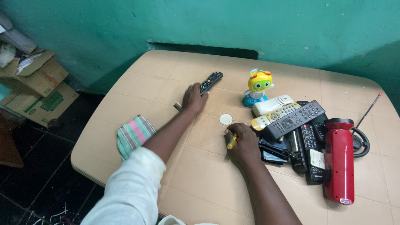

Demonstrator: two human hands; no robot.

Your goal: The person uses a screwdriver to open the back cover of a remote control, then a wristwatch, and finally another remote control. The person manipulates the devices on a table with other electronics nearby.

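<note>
My left hand (pixel 193 98) rests on the near end of a long black remote control (pixel 210 80) that lies at the far middle of the beige plastic table (pixel 208 183). My right hand (pixel 242 143) is closed around a small yellow tool (pixel 231 141), held close to the tabletop. Just beyond that hand lies a small round white disc (pixel 226 119). A heap of remote controls (pixel 291 125) sits right beside my right hand.
A yellow and blue toy robot (pixel 258 86) stands behind the heap. A red radio (pixel 339 162) with an antenna lies at the right. A striped folded cloth (pixel 132 134) sits near the left edge. Cardboard boxes (pixel 39 89) stand on the dark floor at the left.
</note>
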